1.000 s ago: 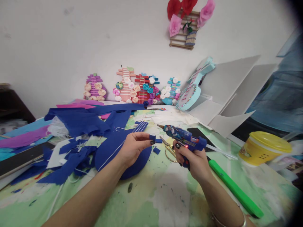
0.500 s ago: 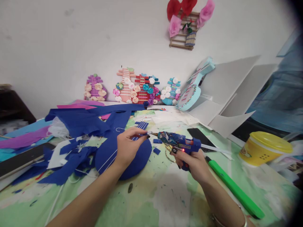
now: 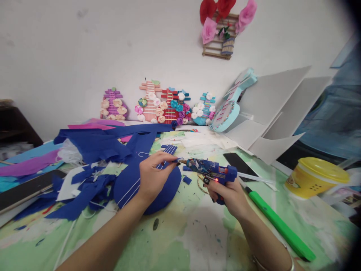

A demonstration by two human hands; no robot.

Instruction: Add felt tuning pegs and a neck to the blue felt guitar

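Blue piece sits between fingertips of left hand.

the blotched blue glue gun, 1 red light lit, sits nearly level in the right hand, nozzle at the small blue piece pinched by the left hand. the blue lute-shaped cutout, white-stringed, lies under the left hand.

A wooden lattice with paper flowers hangs on the wall, a yellow tub standing at right.
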